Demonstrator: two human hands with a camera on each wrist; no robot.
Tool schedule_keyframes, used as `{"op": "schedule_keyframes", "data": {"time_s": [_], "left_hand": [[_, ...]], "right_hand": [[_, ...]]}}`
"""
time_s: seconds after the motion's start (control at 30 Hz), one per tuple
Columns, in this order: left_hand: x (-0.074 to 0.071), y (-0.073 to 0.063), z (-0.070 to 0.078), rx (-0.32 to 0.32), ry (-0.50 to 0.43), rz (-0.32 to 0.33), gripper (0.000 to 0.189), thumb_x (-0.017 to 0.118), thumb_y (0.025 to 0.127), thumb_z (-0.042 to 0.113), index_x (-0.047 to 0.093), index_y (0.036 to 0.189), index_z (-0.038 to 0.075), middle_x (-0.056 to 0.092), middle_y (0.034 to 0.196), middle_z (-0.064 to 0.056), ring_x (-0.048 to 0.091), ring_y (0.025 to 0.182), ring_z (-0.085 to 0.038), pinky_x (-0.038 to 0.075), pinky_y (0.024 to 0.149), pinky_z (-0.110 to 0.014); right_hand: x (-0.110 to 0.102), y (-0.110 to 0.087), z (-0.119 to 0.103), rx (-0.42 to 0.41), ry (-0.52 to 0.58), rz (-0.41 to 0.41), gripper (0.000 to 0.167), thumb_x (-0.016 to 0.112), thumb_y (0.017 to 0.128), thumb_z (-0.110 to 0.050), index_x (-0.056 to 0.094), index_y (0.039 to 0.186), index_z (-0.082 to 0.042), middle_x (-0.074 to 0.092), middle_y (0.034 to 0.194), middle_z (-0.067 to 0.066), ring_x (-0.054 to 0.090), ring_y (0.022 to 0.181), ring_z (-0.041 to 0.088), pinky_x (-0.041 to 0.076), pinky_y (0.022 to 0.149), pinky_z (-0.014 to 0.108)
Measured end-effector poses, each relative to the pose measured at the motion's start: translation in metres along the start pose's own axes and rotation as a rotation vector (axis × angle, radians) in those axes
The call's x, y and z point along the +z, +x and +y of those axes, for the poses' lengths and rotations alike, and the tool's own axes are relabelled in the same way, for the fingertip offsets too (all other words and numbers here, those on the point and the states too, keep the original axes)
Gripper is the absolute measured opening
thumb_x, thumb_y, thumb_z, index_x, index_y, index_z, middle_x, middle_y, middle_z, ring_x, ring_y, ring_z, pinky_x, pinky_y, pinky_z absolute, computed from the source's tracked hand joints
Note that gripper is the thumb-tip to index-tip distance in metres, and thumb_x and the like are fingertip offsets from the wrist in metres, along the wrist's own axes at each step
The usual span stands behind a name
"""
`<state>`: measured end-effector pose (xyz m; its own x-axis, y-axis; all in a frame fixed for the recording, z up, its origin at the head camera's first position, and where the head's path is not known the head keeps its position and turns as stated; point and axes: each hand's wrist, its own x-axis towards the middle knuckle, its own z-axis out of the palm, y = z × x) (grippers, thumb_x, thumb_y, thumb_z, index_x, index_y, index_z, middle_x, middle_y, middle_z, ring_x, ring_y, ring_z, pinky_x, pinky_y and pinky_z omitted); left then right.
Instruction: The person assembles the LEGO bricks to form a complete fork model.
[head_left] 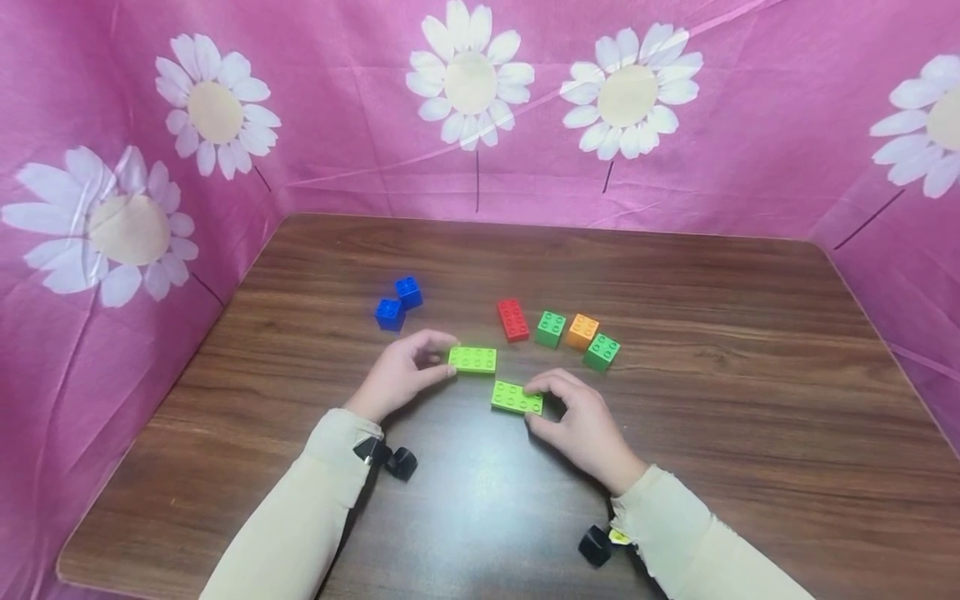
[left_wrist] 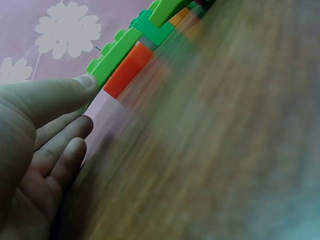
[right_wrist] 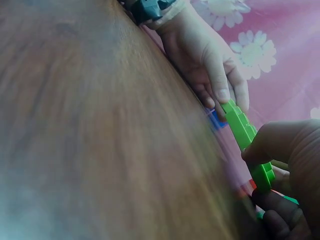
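In the head view, my left hand (head_left: 397, 371) pinches one end of a lime green eight-stud building brick (head_left: 472, 359) between thumb and fingers. The left wrist view shows that brick (left_wrist: 114, 56) raised over the wooden surface, studs up. Closer to me and to the right, my right hand (head_left: 581, 421) pinches the right end of a second lime green building brick (head_left: 516, 397). Both bricks lie lengthwise from left to right, offset from each other, their near corners close together. In the right wrist view, the right hand's fingers (right_wrist: 270, 142) partly cover its brick (right_wrist: 262, 176).
Beyond the hands on the brown wooden table (head_left: 712, 333) stand two blue bricks (head_left: 390, 315) at left. To the right are a red brick (head_left: 513, 320), a green brick (head_left: 551, 328), an orange brick (head_left: 582, 332) and another green brick (head_left: 602, 352). A pink flowered cloth (head_left: 337, 100) hangs behind.
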<state>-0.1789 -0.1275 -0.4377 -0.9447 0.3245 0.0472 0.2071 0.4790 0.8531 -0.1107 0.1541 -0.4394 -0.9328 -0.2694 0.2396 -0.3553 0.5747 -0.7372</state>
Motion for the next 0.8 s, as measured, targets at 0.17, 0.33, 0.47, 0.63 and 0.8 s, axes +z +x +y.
{"op": "schedule_keyframes", "data": {"time_s": [0.17, 0.33, 0.47, 0.63, 0.8], "left_hand": [[0.001, -0.007, 0.002, -0.009, 0.031, -0.016, 0.042, 0.082, 0.083, 0.016, 0.067, 0.122, 0.016, 0.071, 0.116, 0.001, 0.067, 0.096, -0.014, 0.055, 0.089, -0.036], [0.003, -0.013, 0.004, 0.024, 0.062, -0.029, 0.040, 0.083, 0.082, 0.017, 0.068, 0.120, 0.018, 0.072, 0.113, 0.004, 0.064, 0.090, -0.012, 0.054, 0.082, -0.032], [0.005, -0.020, 0.005, 0.048, 0.066, -0.047, 0.038, 0.083, 0.082, 0.016, 0.069, 0.118, 0.018, 0.071, 0.111, 0.007, 0.062, 0.087, -0.012, 0.053, 0.079, -0.031], [0.009, -0.026, 0.008, 0.086, 0.060, -0.058, 0.036, 0.083, 0.082, 0.015, 0.071, 0.115, 0.017, 0.071, 0.109, 0.008, 0.062, 0.091, -0.012, 0.052, 0.082, -0.032], [0.013, -0.028, 0.011, 0.098, 0.069, -0.085, 0.036, 0.083, 0.082, 0.018, 0.071, 0.115, 0.020, 0.069, 0.108, 0.011, 0.062, 0.099, -0.010, 0.051, 0.091, -0.036]], "right_hand": [[-0.006, -0.003, 0.003, 0.020, -0.016, -0.014, 0.031, 0.079, 0.079, -0.007, 0.071, 0.107, -0.016, 0.068, 0.112, -0.007, 0.061, 0.113, 0.015, 0.047, 0.103, 0.041], [-0.012, -0.006, 0.007, 0.033, -0.034, -0.009, 0.031, 0.079, 0.079, -0.006, 0.071, 0.108, -0.015, 0.068, 0.111, -0.006, 0.061, 0.112, 0.016, 0.047, 0.101, 0.042], [-0.018, -0.010, 0.010, 0.041, -0.043, -0.004, 0.031, 0.079, 0.079, -0.006, 0.071, 0.108, -0.016, 0.068, 0.111, -0.006, 0.061, 0.112, 0.015, 0.047, 0.101, 0.041], [-0.023, -0.016, 0.014, 0.042, -0.057, 0.004, 0.032, 0.079, 0.079, -0.004, 0.072, 0.107, -0.017, 0.068, 0.111, -0.008, 0.061, 0.111, 0.014, 0.047, 0.099, 0.037], [-0.027, -0.019, 0.017, 0.033, -0.059, 0.008, 0.033, 0.079, 0.078, -0.001, 0.072, 0.107, -0.017, 0.068, 0.110, -0.008, 0.061, 0.110, 0.014, 0.046, 0.098, 0.028]]}}
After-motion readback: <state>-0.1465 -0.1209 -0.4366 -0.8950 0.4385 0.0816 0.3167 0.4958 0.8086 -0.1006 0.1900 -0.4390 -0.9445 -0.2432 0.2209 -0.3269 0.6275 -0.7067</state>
